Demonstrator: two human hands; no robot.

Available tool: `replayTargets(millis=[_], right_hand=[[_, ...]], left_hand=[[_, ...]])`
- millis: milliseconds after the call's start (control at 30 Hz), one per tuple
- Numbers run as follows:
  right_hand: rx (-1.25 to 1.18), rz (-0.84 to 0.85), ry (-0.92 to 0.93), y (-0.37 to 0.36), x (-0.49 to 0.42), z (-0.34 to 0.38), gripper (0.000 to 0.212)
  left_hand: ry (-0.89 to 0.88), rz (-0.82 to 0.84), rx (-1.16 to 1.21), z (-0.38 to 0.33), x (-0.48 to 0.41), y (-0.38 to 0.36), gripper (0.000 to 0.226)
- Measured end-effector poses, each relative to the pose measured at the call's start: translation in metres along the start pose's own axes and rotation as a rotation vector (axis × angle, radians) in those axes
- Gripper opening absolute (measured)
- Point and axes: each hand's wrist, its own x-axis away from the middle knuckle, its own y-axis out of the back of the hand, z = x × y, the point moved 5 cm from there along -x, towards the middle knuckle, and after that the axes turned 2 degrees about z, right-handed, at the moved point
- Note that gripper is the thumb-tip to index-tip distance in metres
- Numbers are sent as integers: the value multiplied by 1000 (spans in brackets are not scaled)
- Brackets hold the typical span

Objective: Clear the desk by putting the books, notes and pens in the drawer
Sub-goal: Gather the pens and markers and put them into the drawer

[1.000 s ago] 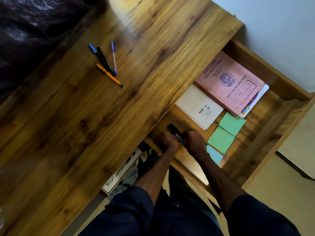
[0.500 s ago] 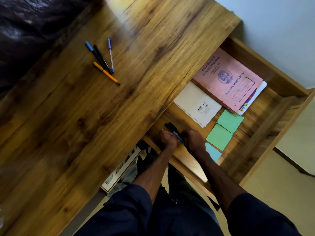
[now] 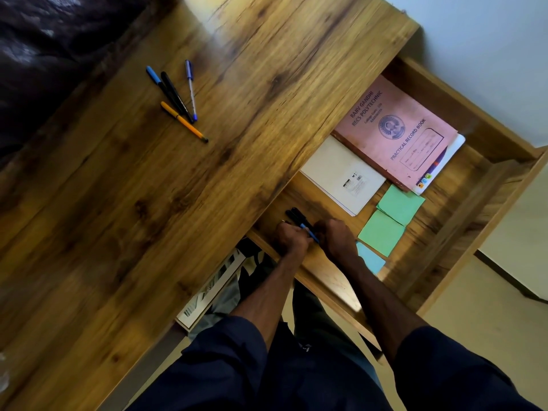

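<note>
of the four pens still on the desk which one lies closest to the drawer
The orange pen: its dark tip points toward the drawer, lying nearer than the blue, black and clear ones.
</note>
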Motion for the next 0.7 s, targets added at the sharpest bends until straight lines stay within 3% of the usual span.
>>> replayTargets(millis=[433,533,700], right_hand=[[32,-26,14,6,-1,2,11],[15,-39,-5,5,-1,-2,8],[-119,-133,-3,20,11,3,6]], left_hand=[[-10,-16,28,-7,13,1,51],[-67,-35,-41,-4,11,3,44],[-292,-6,-275,-22,32,12,12]])
